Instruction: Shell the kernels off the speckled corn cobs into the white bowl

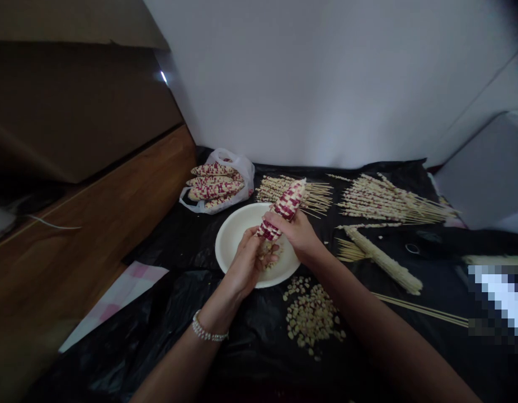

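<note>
Purple-and-cream corn cob [289, 201] is tilting over white bowl [227, 240], presumably there for catching fallout. Left hand [247, 263] is grasping cob's lower end, right hand [301, 230] its middle, likely for steadiness. Loose kernels [311, 316] are lying at bowl's five o'clock, bagged cobs [215, 188] at eleven.

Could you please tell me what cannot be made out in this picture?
In the head view:
Held corn, lower end: hidden by the left hand.
Bowl, upper right rim: behind the right hand.
Bagged corn, exact count: upper ears overlap others.
Bright patch, right edge: pixelated.
</note>
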The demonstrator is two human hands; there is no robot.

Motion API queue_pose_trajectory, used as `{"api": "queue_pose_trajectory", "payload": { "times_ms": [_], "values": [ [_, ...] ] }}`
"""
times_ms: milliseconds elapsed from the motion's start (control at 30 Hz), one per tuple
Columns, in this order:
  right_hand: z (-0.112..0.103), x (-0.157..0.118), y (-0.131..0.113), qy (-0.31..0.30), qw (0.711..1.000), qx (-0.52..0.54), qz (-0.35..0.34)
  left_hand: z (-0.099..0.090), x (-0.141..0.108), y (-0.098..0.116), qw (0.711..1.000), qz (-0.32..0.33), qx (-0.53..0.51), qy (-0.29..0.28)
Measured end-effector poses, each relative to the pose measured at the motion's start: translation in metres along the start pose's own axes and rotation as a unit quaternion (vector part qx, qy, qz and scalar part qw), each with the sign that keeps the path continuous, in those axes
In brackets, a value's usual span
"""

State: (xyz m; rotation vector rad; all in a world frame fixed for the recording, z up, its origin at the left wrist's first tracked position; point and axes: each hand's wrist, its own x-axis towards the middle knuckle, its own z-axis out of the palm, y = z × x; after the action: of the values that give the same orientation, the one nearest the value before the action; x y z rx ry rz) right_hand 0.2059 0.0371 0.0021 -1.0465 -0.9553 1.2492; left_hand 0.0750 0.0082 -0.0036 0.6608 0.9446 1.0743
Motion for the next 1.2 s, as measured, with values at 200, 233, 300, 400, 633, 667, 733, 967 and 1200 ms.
{"api": "queue_pose_trajectory", "payload": {
  "times_ms": [200, 233, 300, 400, 633, 667, 733, 967, 1200],
  "values": [
    [0.001, -0.001, -0.003, 0.005, 1.000, -0.005, 0.000, 0.002, -0.002, 0.004, 1.000, -0.003, -0.014, -0.010],
    [0.000, 0.000, -0.003, 0.008, 1.000, -0.008, -0.007, 0.002, -0.002, 0.004, 1.000, -0.005, -0.026, -0.017],
    [-0.002, 0.001, -0.002, 0.008, 1.000, -0.010, -0.015, 0.003, -0.003, 0.005, 0.999, -0.008, -0.041, -0.024],
    [-0.004, 0.002, -0.001, 0.006, 1.000, -0.008, -0.012, 0.004, -0.003, 0.003, 0.999, 0.006, -0.021, -0.027],
    [-0.007, 0.004, 0.002, 0.016, 1.000, -0.011, -0.017, 0.001, -0.002, -0.003, 0.999, 0.033, 0.016, -0.039],
    [-0.007, 0.005, 0.003, 0.018, 1.000, -0.007, -0.018, 0.001, -0.002, -0.003, 0.998, 0.034, 0.021, -0.038],
    [-0.007, 0.005, 0.002, 0.019, 1.000, -0.003, -0.018, 0.001, -0.003, -0.004, 0.998, 0.038, 0.028, -0.040],
    [-0.002, 0.000, -0.005, -0.007, 1.000, -0.003, -0.004, 0.004, -0.003, 0.002, 0.999, 0.009, -0.006, -0.032],
    [0.002, -0.005, -0.001, -0.070, 0.996, -0.032, -0.038, 0.000, -0.001, 0.012, 0.999, -0.036, -0.041, 0.002]
  ]
}}
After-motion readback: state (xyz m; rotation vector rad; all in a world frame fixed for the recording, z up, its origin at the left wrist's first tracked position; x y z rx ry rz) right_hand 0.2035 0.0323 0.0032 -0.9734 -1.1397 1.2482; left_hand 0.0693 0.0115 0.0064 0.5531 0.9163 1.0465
